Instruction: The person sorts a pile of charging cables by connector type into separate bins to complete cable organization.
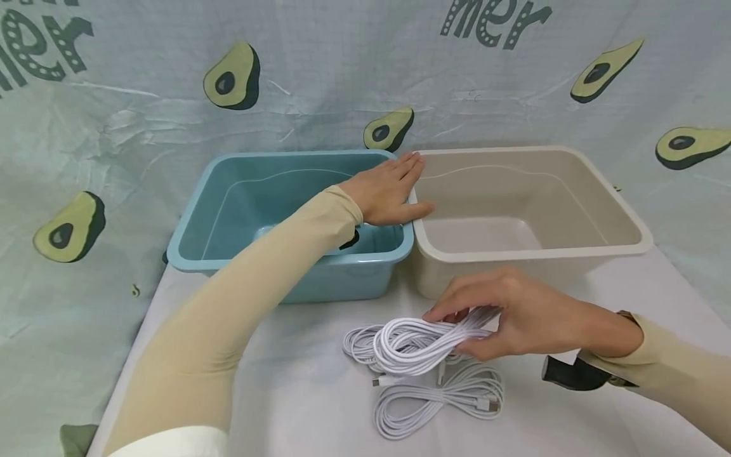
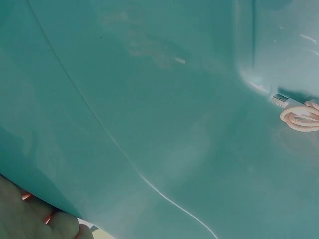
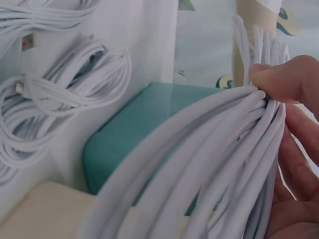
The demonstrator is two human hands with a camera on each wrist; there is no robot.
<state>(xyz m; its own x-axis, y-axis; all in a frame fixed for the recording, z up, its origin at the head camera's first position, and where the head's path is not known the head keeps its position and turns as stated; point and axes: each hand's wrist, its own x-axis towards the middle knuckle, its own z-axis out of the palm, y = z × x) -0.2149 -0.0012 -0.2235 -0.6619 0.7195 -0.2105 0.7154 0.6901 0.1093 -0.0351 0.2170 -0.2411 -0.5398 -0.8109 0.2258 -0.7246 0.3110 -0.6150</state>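
My left hand (image 1: pixel 391 190) lies with straight fingers across the touching rims of a blue plastic bin (image 1: pixel 297 259) and a beige plastic bin (image 1: pixel 537 255). Over the table in front of the beige bin, my right hand (image 1: pixel 514 314) pinches a coiled white cable (image 1: pixel 408 349) between thumb and fingers. That bundle fans out large in the right wrist view. Below it on the table lie another white coiled cable (image 1: pixel 411 422) with a USB plug and, partly hidden behind the held coil, a further white coil (image 1: pixel 358 346). Inside the blue bin, the left wrist view shows a small pale coiled cable (image 2: pixel 301 117) with a USB plug.
Both bins stand side by side at the back of a white-covered table (image 1: pixel 308 393). Behind them hangs a pale sheet (image 1: pixel 320 70) printed with avocados and lettering. The left forearm reaches over the blue bin's front rim.
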